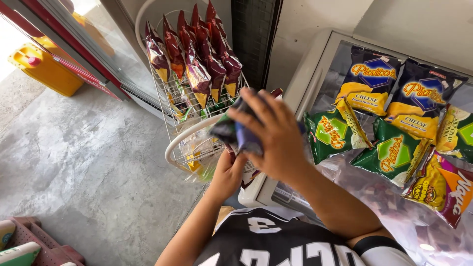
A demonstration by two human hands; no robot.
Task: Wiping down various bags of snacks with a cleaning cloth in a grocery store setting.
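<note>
Packets (235, 130), blurred, sit above the wire rack (197, 123): right hand (276, 138) has its grip clamped over them, left hand (227, 173) closed beneath. Best keep both grips firm and packets level beside the rack's maroon bags (197, 59).

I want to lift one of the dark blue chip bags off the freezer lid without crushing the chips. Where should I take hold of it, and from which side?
Probably pinch the flat sealed top edge of the left dark blue bag, coming from above at the far side. It lies flat on the freezer lid, its lower end tucked against a green bag, and the middle is puffed, so squeezing there risks crushing.
</note>
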